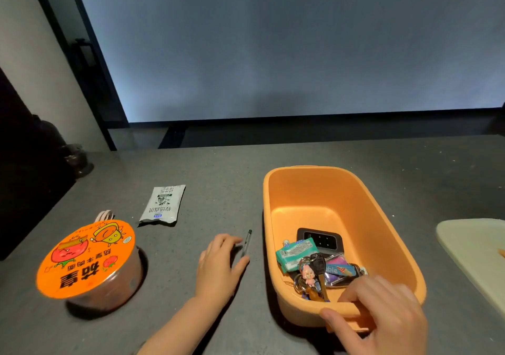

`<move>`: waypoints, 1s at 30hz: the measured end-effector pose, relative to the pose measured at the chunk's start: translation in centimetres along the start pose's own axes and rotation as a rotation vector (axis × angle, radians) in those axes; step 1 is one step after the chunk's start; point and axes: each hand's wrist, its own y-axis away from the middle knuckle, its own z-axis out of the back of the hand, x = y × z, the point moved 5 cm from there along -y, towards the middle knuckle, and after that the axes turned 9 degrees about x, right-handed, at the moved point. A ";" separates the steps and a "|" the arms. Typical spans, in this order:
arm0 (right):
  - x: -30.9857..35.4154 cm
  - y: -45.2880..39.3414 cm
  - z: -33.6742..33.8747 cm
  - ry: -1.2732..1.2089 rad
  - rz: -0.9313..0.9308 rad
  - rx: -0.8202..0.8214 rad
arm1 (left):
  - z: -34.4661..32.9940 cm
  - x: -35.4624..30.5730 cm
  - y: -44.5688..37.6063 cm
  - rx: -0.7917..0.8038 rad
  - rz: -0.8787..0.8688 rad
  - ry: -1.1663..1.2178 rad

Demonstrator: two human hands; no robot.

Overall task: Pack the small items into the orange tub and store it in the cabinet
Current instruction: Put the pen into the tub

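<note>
The orange tub [382, 204] stands on the grey table, right of centre. Inside it lie a black flat device [322, 241], a teal packet [293, 253], a bunch of keys with a small doll charm [310, 275] and a purple packet [338, 271]. My right hand [382, 313] grips the tub's near rim, thumb outside and fingers over the edge. A black pen [246, 241] lies on the table just left of the tub. My left hand [218, 267] is at the pen, with fingertips and thumb reaching its left side and lower end. A white milk pouch [163, 204] lies further left.
An instant-noodle bowl with an orange lid [87, 259] stands at the near left, with a coiled white cable [105, 215] behind it. A pale green board [475, 253] lies at the right edge. Dark objects [73, 158] sit at the far left. A large screen rises behind the table.
</note>
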 end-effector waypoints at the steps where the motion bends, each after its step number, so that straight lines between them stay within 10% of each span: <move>1: 0.1 -0.1 0.2 -0.013 0.000 -0.029 | 0.1 0.2 0.2 -0.008 0.052 -0.007; 17: -0.2 0.5 0.1 -0.025 0.039 -0.057 | 3.8 3.4 2.8 -0.192 0.268 0.271; 30: -0.4 0.5 -0.1 -0.017 0.058 -0.071 | 3.5 3.7 6.1 -0.150 0.439 -0.167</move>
